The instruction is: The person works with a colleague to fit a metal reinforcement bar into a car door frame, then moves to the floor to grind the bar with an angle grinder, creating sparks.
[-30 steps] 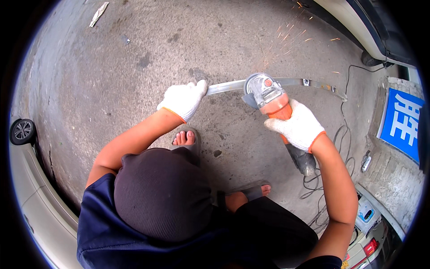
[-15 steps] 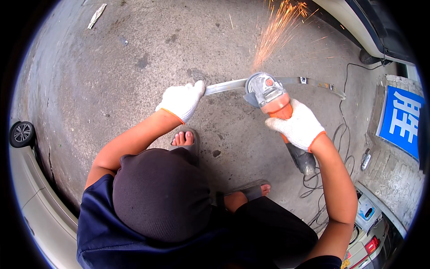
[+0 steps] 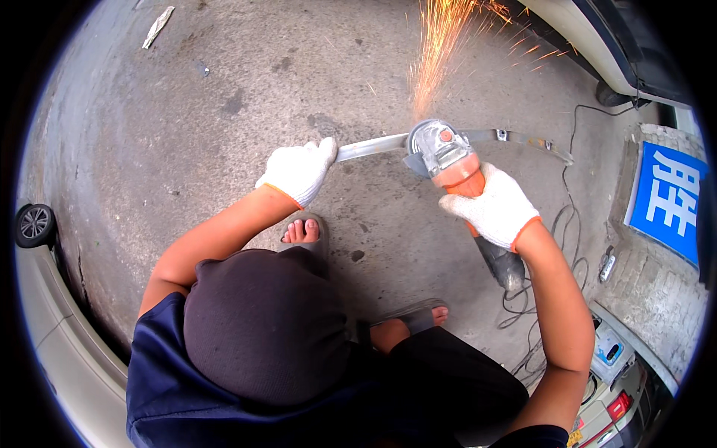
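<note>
My left hand (image 3: 296, 172), in a white knit glove with an orange cuff, is closed around the near-left end of a long, flat metal strip (image 3: 371, 148). The strip runs to the right in front of me. My gloved right hand (image 3: 494, 207) grips the orange and grey body of an angle grinder (image 3: 446, 152). Its disc and guard lie over the middle of the strip, and orange sparks (image 3: 442, 52) spray away toward the far side. The exact contact between disc and strip is hidden by the grinder's head.
A power cord (image 3: 571, 205) loops over the concrete floor (image 3: 224, 112) at the right. Pale cars stand far right and left, the left one with a dark wheel (image 3: 35, 225). A blue sign (image 3: 667, 201) and a grey-white box (image 3: 614, 351) are at the right.
The spark stream is denser and brighter and points a little more to the left. Hands, strip and grinder have barely shifted leftward in the picture, along with the whole scene.
</note>
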`<action>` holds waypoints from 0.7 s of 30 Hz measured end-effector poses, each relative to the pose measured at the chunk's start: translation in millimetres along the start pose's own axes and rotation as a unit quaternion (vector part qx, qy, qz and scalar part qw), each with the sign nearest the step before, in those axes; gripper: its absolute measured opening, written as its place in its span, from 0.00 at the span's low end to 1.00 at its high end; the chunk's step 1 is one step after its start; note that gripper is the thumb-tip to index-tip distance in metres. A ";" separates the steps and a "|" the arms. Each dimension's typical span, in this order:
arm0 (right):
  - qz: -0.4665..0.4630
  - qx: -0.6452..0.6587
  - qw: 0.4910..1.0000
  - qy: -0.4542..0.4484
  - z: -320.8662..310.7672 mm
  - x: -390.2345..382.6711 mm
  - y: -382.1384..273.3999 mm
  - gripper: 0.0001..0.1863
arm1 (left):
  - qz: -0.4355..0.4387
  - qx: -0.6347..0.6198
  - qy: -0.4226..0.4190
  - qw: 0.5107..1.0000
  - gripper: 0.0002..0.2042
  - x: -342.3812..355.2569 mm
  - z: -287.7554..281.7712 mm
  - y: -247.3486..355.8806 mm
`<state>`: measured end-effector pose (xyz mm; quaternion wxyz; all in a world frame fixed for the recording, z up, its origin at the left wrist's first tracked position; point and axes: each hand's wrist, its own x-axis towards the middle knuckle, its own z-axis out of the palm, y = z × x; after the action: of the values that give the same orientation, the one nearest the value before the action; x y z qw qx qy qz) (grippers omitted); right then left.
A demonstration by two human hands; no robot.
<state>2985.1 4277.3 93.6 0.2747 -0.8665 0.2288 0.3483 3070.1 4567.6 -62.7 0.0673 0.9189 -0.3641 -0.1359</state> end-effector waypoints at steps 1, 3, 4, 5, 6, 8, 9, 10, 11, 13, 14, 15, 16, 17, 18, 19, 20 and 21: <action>-0.006 -0.018 1.000 0.012 0.5 0.4 3.2 0.34 | 0.000 0.001 0.002 1.000 0.07 0.0 0.4 -1.1; -0.005 -0.034 0.999 0.029 0.5 -0.9 4.6 0.35 | -0.001 0.005 0.007 1.000 0.07 0.1 0.0 -3.7; 0.002 -0.034 0.999 0.033 0.8 -3.7 3.5 0.36 | -0.001 0.013 0.003 1.000 0.07 0.7 -0.6 -3.6; 0.009 -0.033 0.999 0.038 0.6 -5.4 2.7 0.36 | -0.002 0.020 0.000 1.000 0.07 1.3 -1.6 -3.1; 0.005 -0.019 0.999 0.038 0.0 -6.1 3.5 0.37 | -0.002 0.028 -0.004 1.000 0.07 1.2 -2.7 -2.9; -0.003 0.009 0.999 0.039 -1.4 -6.4 6.3 0.37 | 0.008 0.019 0.010 1.000 0.07 2.1 -5.3 -2.5; -0.006 -0.003 0.999 0.039 -0.9 -6.0 6.3 0.37 | 0.013 0.015 0.018 1.000 0.07 2.2 -6.6 -2.5; -0.009 -0.015 0.999 0.040 -0.5 -4.7 6.0 0.37 | 0.011 0.021 0.016 1.000 0.07 1.7 -6.0 -3.1; -0.013 -0.027 0.999 0.041 0.2 -4.3 5.8 0.37 | 0.009 0.026 0.015 1.000 0.07 1.0 -4.2 -3.8; -0.015 -0.020 0.999 0.035 0.9 -4.6 5.5 0.36 | 0.002 0.025 0.005 1.000 0.07 2.0 -7.8 -1.4; -0.016 -0.017 0.999 0.032 1.6 -4.7 4.9 0.36 | -0.002 0.020 -0.002 1.000 0.07 2.6 -10.8 -0.5; -0.012 -0.014 1.000 0.021 0.7 -5.9 4.7 0.36 | -0.003 0.010 -0.006 1.000 0.07 5.7 -12.2 4.4; -0.008 -0.010 1.000 0.012 0.4 -5.7 2.8 0.36 | -0.003 0.013 -0.001 1.000 0.08 5.8 -10.6 4.7; -0.003 -0.006 1.000 0.002 0.2 -5.4 1.1 0.36 | -0.002 0.017 0.004 1.000 0.08 3.0 -8.6 0.7; -0.005 -0.002 1.000 -0.002 0.0 -5.5 0.5 0.36 | -0.001 0.020 0.009 1.000 0.08 1.6 -7.9 -0.5; -0.006 0.003 1.000 -0.005 0.0 -5.3 0.0 0.36 | -0.008 0.023 0.000 1.000 0.09 2.2 -7.3 0.7; -0.007 0.008 1.000 -0.009 -0.9 -5.8 0.1 0.36 | -0.004 0.021 0.004 1.000 0.09 3.8 -5.5 3.0; 0.005 0.001 1.000 -0.011 -2.8 -6.6 -2.7 0.36 | -0.002 0.023 0.007 1.000 0.09 3.3 -4.9 2.3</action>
<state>2983.7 4278.8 101.0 0.2765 -0.8609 0.2308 0.3593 3072.4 4563.8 -58.2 0.0489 0.9221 -0.3644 -0.1211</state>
